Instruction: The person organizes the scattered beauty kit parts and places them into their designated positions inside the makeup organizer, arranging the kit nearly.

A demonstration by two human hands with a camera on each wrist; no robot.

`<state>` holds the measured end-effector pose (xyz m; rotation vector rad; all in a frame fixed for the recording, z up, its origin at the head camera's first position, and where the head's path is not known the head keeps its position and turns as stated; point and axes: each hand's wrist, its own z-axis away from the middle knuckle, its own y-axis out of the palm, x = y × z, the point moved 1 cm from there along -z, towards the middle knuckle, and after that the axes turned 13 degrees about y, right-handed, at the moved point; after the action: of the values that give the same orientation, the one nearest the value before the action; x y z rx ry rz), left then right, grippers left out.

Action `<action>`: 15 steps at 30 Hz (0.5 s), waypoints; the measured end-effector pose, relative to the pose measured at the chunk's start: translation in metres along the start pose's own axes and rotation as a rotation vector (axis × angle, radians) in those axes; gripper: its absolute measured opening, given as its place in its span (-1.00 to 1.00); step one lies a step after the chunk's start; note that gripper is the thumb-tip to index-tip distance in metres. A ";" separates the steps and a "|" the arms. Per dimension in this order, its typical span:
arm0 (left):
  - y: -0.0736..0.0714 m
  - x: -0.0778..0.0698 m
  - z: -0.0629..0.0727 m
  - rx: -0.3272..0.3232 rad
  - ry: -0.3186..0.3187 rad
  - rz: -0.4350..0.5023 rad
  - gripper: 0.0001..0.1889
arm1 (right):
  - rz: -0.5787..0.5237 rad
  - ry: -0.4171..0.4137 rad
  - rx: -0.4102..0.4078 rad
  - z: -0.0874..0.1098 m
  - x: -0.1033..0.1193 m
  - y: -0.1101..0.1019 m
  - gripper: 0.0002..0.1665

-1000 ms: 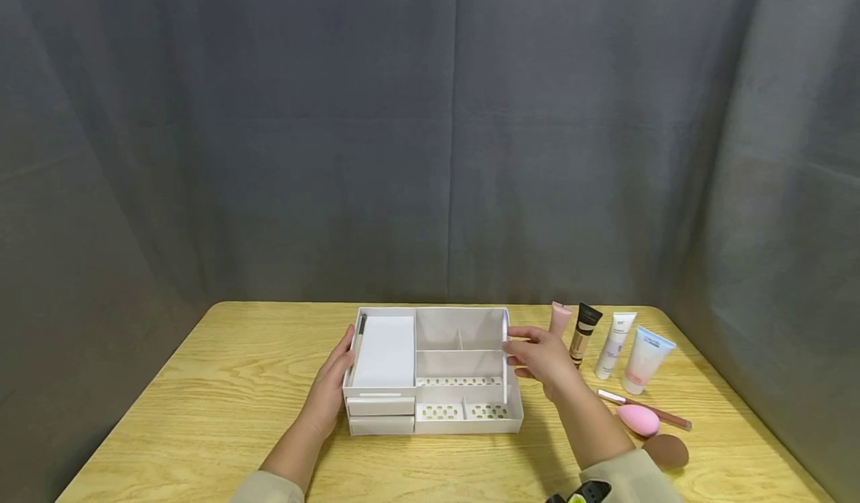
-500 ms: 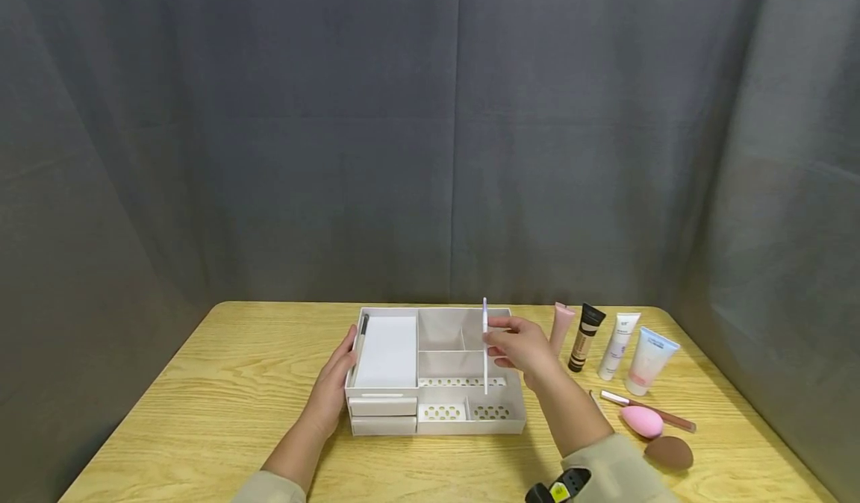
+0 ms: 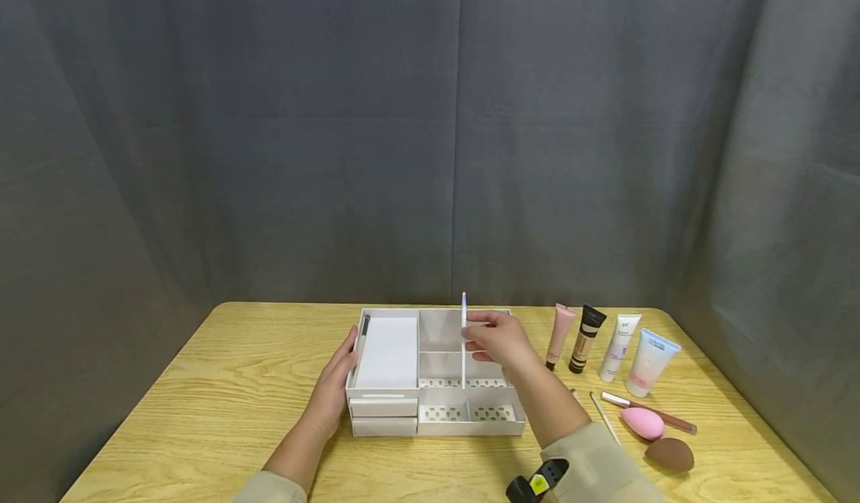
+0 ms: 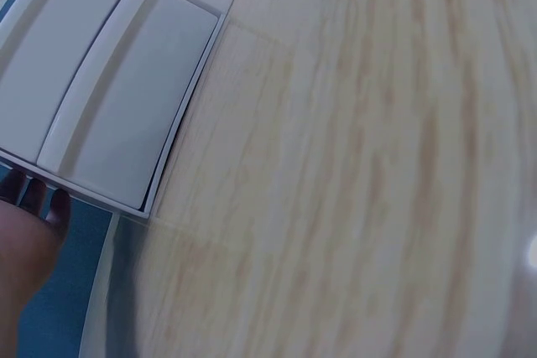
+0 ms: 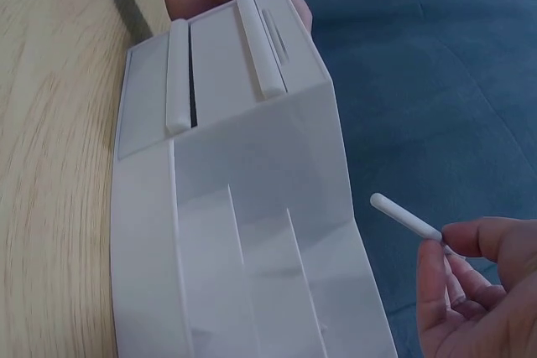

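A white desktop organizer (image 3: 383,354) stands on the table, with two small drawers (image 3: 384,407) at its lower left and divided compartments on its right. My left hand (image 3: 329,391) rests along the organizer's left side, fingers against the wall; the left wrist view shows its fingertips (image 4: 33,194) at the edge. My right hand (image 3: 500,342) pinches a slim white stick (image 3: 463,339) upright above the right compartments, its top faintly purple. In the right wrist view the stick's rounded white end (image 5: 403,215) sticks out from thumb and fingers. A dark-tipped brush (image 3: 360,342) lies in the left tray.
On the right stand a pink tube (image 3: 560,335), a black and tan tube (image 3: 586,339), a white tube (image 3: 619,348) and a blue-white tube (image 3: 652,363). Nearer lie a brown brush (image 3: 658,415), a thin pale stick (image 3: 606,417), a pink sponge (image 3: 643,423) and a brown sponge (image 3: 670,454).
My right hand has moved left with the white stick, from the organizer's right edge to above the middle of its right-hand compartments. My left hand stays at the left side.
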<state>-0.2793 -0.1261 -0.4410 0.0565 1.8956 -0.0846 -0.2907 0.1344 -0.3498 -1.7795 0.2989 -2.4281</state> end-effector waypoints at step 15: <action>0.000 0.001 0.000 0.003 -0.001 -0.019 -0.41 | 0.017 -0.013 0.018 -0.003 0.015 0.037 -0.65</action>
<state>-0.2790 -0.1258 -0.4417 0.0403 1.8954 -0.1008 -0.2992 0.0959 -0.3450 -1.7775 0.2889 -2.3988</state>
